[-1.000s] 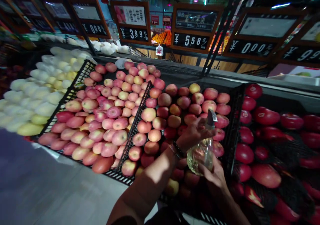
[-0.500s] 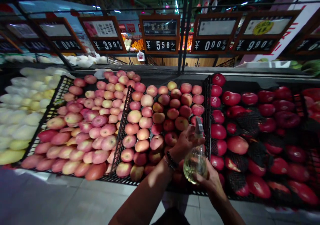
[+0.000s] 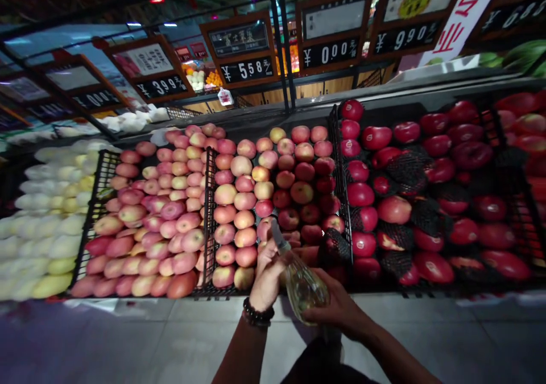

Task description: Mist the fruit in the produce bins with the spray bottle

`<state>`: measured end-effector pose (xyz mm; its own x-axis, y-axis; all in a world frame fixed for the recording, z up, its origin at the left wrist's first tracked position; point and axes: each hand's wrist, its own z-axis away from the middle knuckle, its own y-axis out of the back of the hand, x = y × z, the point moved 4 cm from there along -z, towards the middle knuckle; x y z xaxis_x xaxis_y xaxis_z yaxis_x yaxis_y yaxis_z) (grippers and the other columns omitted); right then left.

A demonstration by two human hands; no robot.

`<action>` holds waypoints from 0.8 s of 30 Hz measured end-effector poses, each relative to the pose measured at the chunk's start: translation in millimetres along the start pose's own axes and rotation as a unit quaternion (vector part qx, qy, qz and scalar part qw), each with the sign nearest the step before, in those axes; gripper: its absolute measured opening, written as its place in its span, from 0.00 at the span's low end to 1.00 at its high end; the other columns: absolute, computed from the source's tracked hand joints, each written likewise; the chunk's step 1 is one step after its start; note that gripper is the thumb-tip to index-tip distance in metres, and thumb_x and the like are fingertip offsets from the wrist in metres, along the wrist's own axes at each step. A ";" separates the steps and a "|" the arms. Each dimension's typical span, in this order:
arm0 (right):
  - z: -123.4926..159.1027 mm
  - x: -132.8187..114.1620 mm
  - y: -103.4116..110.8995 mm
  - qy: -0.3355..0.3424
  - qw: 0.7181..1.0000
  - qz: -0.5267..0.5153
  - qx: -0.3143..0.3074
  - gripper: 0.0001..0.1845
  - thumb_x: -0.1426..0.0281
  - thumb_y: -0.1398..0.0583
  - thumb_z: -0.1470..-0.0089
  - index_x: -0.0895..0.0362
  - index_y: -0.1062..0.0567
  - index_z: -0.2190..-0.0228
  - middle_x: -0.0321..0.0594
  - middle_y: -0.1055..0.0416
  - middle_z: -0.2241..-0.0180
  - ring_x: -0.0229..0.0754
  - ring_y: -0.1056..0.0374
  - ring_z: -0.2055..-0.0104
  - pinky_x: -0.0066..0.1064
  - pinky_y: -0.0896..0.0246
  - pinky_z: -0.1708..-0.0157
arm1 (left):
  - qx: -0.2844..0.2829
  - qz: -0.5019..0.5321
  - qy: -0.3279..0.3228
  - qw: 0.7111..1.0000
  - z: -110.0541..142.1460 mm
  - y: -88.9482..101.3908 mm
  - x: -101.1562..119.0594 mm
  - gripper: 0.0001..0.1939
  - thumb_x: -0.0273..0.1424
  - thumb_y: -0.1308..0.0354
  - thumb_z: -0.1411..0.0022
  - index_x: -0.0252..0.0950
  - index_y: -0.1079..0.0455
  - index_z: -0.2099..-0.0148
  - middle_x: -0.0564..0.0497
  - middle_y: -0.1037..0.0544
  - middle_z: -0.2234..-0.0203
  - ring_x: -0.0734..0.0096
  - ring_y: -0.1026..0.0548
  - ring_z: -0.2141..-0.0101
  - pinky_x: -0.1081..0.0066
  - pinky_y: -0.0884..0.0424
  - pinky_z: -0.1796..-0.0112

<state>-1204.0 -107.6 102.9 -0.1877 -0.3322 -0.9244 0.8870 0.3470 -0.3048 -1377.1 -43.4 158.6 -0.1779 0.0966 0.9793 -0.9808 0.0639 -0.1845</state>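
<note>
**Spray bottle clamped in both hands at near edge of fruit display**

The left hand [image 3: 267, 276] closes around the neck of a clear spray bottle [image 3: 305, 290], its fingertips hard to make out. The right hand [image 3: 336, 310] curls closed under the bottle's body. The bottle hangs just short of pink apples [image 3: 245, 202] in a black wire crate [image 3: 209, 202]; net-wrapped red apples [image 3: 394, 210] lie right.
</note>
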 end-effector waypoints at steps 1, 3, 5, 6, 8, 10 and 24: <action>3.5 5.5 0.2 -0.006 1.000 0.009 -0.003 0.41 0.64 0.21 0.55 0.51 0.23 0.40 0.37 0.17 0.52 0.50 0.22 0.53 0.38 0.28 0.54 | 0.013 -0.005 0.003 1.000 7.0 3.1 -5.4 0.09 0.38 0.29 0.32 0.46 0.17 0.51 0.52 0.12 0.57 0.53 0.16 0.53 0.54 0.23 0.46; 11.9 14.5 2.1 -0.016 1.000 0.019 -0.009 0.40 0.63 0.21 0.56 0.51 0.22 0.42 0.36 0.17 0.53 0.49 0.23 0.54 0.38 0.28 0.55 | 0.030 -0.009 0.013 0.999 19.5 4.8 -17.2 0.04 0.38 0.29 0.32 0.48 0.17 0.56 0.54 0.12 0.61 0.54 0.17 0.57 0.55 0.23 0.50; 23.1 21.7 6.5 -0.024 1.000 0.011 -0.012 0.40 0.64 0.21 0.58 0.51 0.22 0.43 0.36 0.17 0.53 0.49 0.24 0.54 0.38 0.29 0.55 | 0.023 0.009 0.028 0.999 29.4 -0.4 -28.0 0.07 0.39 0.29 0.32 0.46 0.17 0.53 0.52 0.12 0.58 0.54 0.16 0.57 0.55 0.23 0.52; 29.6 25.1 9.6 -0.028 1.000 0.001 -0.013 0.40 0.63 0.21 0.58 0.51 0.22 0.43 0.36 0.17 0.52 0.49 0.24 0.54 0.38 0.28 0.55 | 0.012 0.019 0.036 0.999 33.4 -5.3 -32.4 0.10 0.39 0.29 0.31 0.45 0.18 0.50 0.50 0.12 0.54 0.54 0.16 0.55 0.55 0.22 0.51; 44.4 31.7 17.8 -0.033 0.999 -0.014 -0.007 0.41 0.62 0.21 0.57 0.50 0.23 0.42 0.36 0.17 0.52 0.50 0.24 0.52 0.39 0.28 0.53 | -0.010 0.039 0.048 0.998 39.6 -17.7 -39.0 0.19 0.41 0.28 0.31 0.42 0.22 0.42 0.46 0.13 0.49 0.52 0.15 0.51 0.56 0.22 0.48; 60.0 38.7 27.8 -0.033 0.999 -0.012 0.006 0.42 0.60 0.21 0.56 0.51 0.23 0.40 0.37 0.18 0.52 0.52 0.24 0.51 0.40 0.28 0.52 | -0.026 0.039 0.058 0.997 44.4 -32.0 -43.6 0.23 0.41 0.27 0.32 0.41 0.25 0.40 0.45 0.14 0.48 0.51 0.15 0.49 0.57 0.22 0.47; 122.7 81.3 60.3 -0.013 0.991 -0.077 0.107 0.48 0.51 0.20 0.63 0.50 0.22 0.41 0.40 0.16 0.58 0.54 0.22 0.61 0.42 0.29 0.60 | -0.132 0.023 0.085 0.987 57.9 -107.1 -64.4 0.26 0.41 0.20 0.39 0.40 0.26 0.46 0.43 0.15 0.49 0.55 0.14 0.52 0.59 0.21 0.50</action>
<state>-1114.0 -221.4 37.6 -0.3199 -0.3904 -0.8633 0.9182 0.0969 -0.3841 -1265.2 -113.9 120.1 -0.1831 0.2685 0.9457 -0.9128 0.3108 -0.2650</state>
